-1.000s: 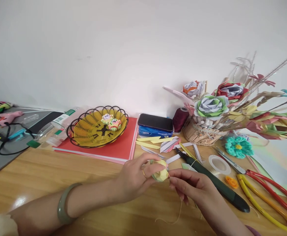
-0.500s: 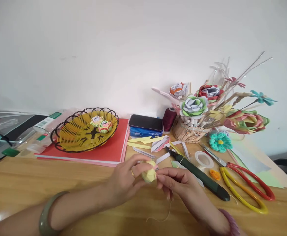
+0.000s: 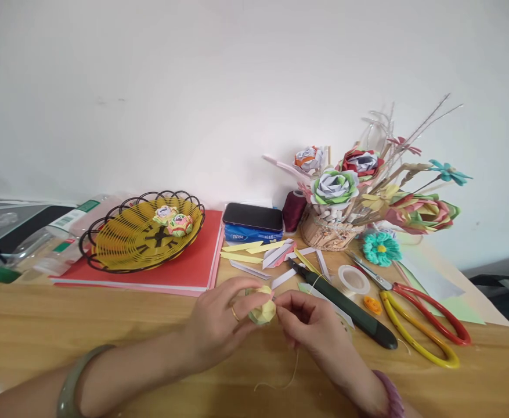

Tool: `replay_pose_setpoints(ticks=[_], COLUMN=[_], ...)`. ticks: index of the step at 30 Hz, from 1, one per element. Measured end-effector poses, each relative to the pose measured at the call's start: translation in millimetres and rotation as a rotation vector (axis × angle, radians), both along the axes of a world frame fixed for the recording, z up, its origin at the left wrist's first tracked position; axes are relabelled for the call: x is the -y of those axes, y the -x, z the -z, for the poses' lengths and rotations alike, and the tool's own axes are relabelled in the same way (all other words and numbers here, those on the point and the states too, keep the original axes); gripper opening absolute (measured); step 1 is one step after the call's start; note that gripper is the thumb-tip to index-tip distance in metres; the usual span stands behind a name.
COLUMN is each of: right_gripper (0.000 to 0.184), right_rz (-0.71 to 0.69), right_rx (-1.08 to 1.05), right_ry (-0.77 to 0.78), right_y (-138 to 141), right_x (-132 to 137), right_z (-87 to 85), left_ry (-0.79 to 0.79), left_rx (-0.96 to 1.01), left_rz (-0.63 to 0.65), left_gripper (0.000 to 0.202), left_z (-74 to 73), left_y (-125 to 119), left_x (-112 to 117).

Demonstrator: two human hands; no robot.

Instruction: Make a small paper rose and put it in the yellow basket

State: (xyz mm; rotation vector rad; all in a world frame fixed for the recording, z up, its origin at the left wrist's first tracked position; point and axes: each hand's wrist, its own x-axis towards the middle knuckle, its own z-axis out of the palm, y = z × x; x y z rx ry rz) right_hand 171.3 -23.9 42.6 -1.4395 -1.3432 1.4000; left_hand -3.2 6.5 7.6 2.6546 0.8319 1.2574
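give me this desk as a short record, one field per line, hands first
left hand: holds folded yellow paper
right hand: fingertips together at its edge; anything pinched is too small to tell
thread: hangs below right hand
basket: on red paper, two paper flowers inside
phone: on blue pack
scissors: beside dark green tool

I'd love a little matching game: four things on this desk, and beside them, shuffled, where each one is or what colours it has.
1. Phone
2. Woven basket
3. Pale yellow folded paper
4. Scissors

A. Held in the left hand
B. Red and yellow handles
C. On a blue packet
D. On red paper

Pairs: 1-C, 2-D, 3-A, 4-B
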Motion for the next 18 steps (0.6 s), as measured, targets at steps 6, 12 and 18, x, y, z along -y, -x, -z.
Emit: replay_pose_setpoints(ticks=[6, 12, 18], right_gripper=[0.018, 0.023, 0.026], right_rz=[0.025, -0.001, -0.068], right_rx=[0.283, 0.115, -0.097], right_ry=[-0.324, -0.164, 0.075], right_y=[6, -1, -9], right_x=[6, 2, -5], right_z=[4.2, 2.5, -4.4], left_ry=[-0.004, 0.023, 0.028], left_rx=[0.004, -0.005, 0.033], left_rz=[-0.053, -0.057, 0.026], left_gripper=[0.029, 0.030, 0.028], left_z=[-0.3, -1.0, -4.0], left_y=[0, 0, -2], left_x=[2, 3, 1])
